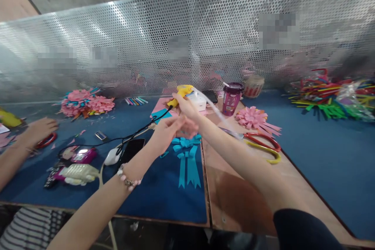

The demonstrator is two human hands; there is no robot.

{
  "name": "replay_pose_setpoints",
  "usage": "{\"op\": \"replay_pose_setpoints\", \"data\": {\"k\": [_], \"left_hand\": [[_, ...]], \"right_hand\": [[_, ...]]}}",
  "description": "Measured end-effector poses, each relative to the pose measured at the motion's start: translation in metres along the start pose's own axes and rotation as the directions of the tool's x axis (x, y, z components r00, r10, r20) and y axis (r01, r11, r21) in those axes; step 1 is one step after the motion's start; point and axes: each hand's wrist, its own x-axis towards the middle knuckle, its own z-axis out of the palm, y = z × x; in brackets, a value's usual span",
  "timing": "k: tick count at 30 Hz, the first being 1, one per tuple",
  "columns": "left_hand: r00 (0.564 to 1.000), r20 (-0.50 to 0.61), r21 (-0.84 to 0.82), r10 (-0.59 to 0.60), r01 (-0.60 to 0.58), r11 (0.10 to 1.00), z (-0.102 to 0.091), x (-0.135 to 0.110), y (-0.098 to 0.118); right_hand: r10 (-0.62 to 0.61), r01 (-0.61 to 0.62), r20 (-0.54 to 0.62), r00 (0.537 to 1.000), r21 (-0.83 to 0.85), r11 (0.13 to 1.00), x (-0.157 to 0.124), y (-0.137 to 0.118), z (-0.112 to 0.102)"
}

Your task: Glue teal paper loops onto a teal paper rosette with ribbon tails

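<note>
My right hand reaches forward over the table and is closed round a yellow glue gun, whose black cord runs back to the left. My left hand hovers just below it, above a teal paper ribbon rosette that lies on the blue mat. Its fingers are smeared by motion, so I cannot see whether they hold anything. A beaded bracelet sits on my left wrist.
Red and yellow scissors, a pink paper flower and a purple cup lie to the right. A black phone, white adapter and trinkets lie left. Another person's hand rests far left. A perforated metal screen stands behind.
</note>
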Motion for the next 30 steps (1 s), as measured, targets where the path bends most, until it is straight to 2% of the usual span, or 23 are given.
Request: {"op": "replay_pose_setpoints", "data": {"k": [1, 2, 4, 6, 7, 9, 13, 17, 20, 23, 27, 30], "left_hand": [[0.998, 0.042, 0.183, -0.04, 0.032, 0.983, -0.001, -0.007, -0.006], [0.996, 0.067, 0.377, -0.065, 0.035, 0.925, -0.002, -0.013, -0.012], [0.996, 0.087, 0.691, -0.038, -0.033, 0.722, 0.001, -0.022, -0.025], [0.997, 0.076, 0.854, 0.026, -0.078, 0.514, 0.006, -0.025, -0.039], [0.996, 0.076, 0.89, 0.036, -0.084, 0.448, 0.009, -0.025, -0.044], [0.997, 0.074, 0.913, 0.017, -0.074, 0.402, 0.013, -0.023, -0.053], [0.997, 0.072, 0.89, -0.016, -0.057, 0.452, 0.012, -0.017, -0.06], [0.998, 0.065, 0.835, 0.024, -0.068, 0.546, 0.001, -0.016, -0.058], [0.998, -0.002, 0.792, 0.059, -0.035, 0.61, -0.018, -0.016, -0.056], [0.987, -0.118, 0.748, 0.105, 0.019, 0.663, -0.045, -0.012, -0.054], [0.944, -0.3, 0.665, 0.136, 0.105, 0.739, -0.08, -0.003, -0.056], [0.934, -0.339, 0.605, 0.11, 0.127, 0.786, -0.096, 0.002, -0.058]], "right_hand": [[-0.014, 0.008, 0.068, 0.998, 0.09, 0.996, 0.003, -0.002, -0.004], [-0.036, 0.01, 0.141, 0.989, 0.181, 0.984, 0.005, -0.003, -0.008], [-0.069, -0.06, 0.287, 0.956, 0.42, 0.906, 0.002, -0.006, -0.015], [-0.092, -0.18, 0.385, 0.919, 0.615, 0.768, -0.006, -0.008, -0.021], [-0.095, -0.23, 0.41, 0.907, 0.672, 0.704, -0.011, -0.009, -0.023], [-0.088, -0.295, 0.433, 0.897, 0.734, 0.612, -0.021, -0.011, -0.027], [-0.063, -0.374, 0.462, 0.885, 0.784, 0.495, -0.033, -0.014, -0.036], [-0.029, -0.4, 0.468, 0.883, 0.784, 0.474, -0.037, -0.019, -0.049], [0.003, -0.359, 0.418, 0.908, 0.775, 0.52, -0.042, -0.021, -0.058], [0.065, -0.346, 0.38, 0.923, 0.743, 0.572, -0.052, -0.022, -0.064], [0.196, -0.427, 0.396, 0.897, 0.66, 0.618, -0.067, -0.021, -0.064], [0.257, -0.466, 0.42, 0.87, 0.535, 0.705, -0.075, -0.015, -0.06]]}}
